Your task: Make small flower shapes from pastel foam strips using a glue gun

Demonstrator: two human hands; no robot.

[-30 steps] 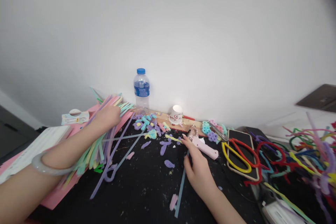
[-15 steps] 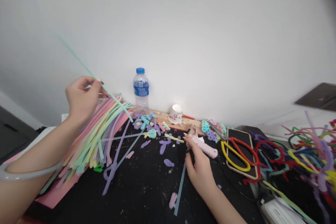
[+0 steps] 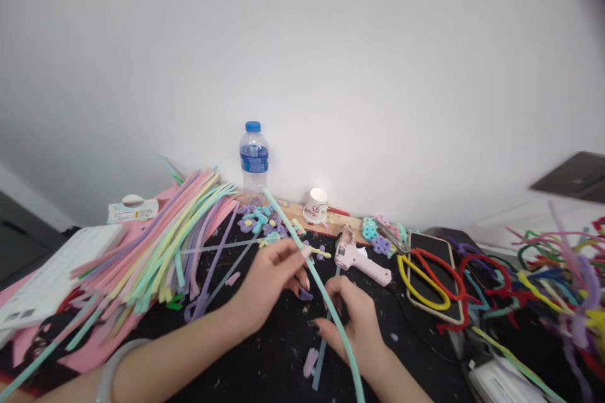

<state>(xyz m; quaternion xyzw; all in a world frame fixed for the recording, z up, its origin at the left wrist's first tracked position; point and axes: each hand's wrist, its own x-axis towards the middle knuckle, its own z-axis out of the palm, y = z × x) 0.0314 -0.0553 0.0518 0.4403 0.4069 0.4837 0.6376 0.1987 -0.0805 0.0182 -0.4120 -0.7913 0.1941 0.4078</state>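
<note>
A long mint-green pipe cleaner [image 3: 326, 296] is pinched between the thumb and fingers of my left hand [image 3: 269, 277]. Its upper end points toward the water bottle, and its lower part curves down in front of my right hand [image 3: 363, 321]. The fingers of that right hand are bent, with the thumb apart from them and nothing visibly gripped. Just beyond it lies a pink hot glue gun [image 3: 366, 264], with a translucent glue stick [image 3: 319, 362] trailing toward me. A thick bundle of pastel pipe cleaners [image 3: 161, 233] spreads out left of my left hand.
Against the wall stand a water bottle [image 3: 254, 157] and a paper cup [image 3: 316, 204]. Small purple and blue fuzzy pieces [image 3: 258, 219] lie between them. Scissors [image 3: 392, 233], a phone [image 3: 432, 252] and tangled bright pipe cleaners [image 3: 543, 283] fill the right. A white keyboard [image 3: 61, 271] sits left.
My left hand has moved from above the bundle to the middle, bringing the mint-green pipe cleaner along. My right hand has left the glue gun and come slightly nearer me.
</note>
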